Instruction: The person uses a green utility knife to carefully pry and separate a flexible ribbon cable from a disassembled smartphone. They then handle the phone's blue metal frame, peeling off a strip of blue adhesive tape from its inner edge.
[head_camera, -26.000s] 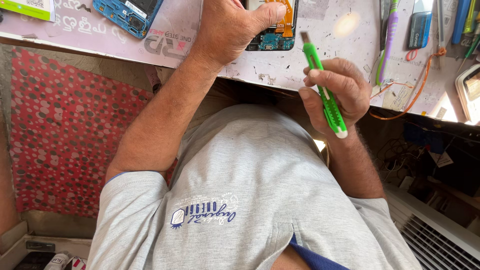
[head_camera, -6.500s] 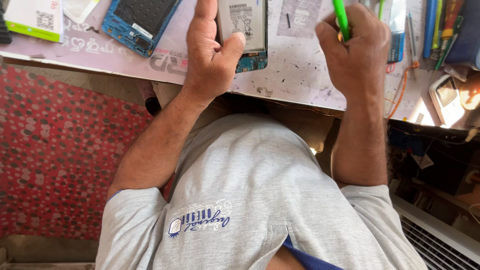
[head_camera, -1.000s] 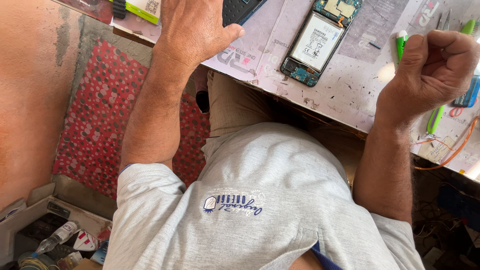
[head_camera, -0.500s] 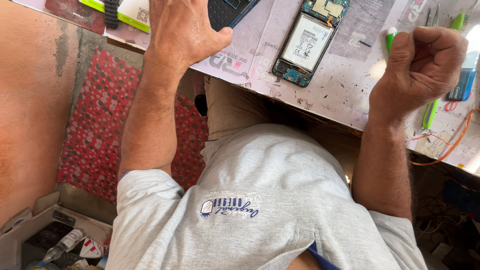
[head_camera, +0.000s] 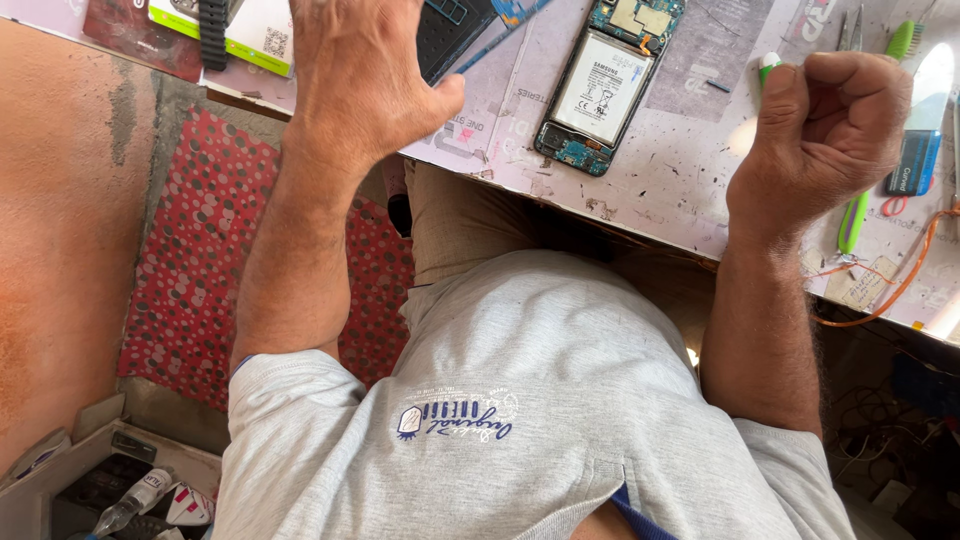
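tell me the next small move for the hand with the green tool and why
Probably bring the right hand leftward toward the opened phone: its fist is closed on the green tool, tip up, off to the phone's right, while the left hand rests spread beside it.

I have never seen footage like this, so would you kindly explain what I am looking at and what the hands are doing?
There is no machine here: a camera worn on a person's head looks straight down, so you see their grey shirt, both forearms and the edge of a worktable.

The left hand is spread open, fingers reaching over a dark device at the table's far edge. The right hand is closed in a fist around a green tool; its white tip shows above the thumb and its green end below the hand.

Between the hands lies an opened phone, back removed, its white battery and circuit board showing. An orange wire runs along the right. On the floor to the left is a red patterned mat.
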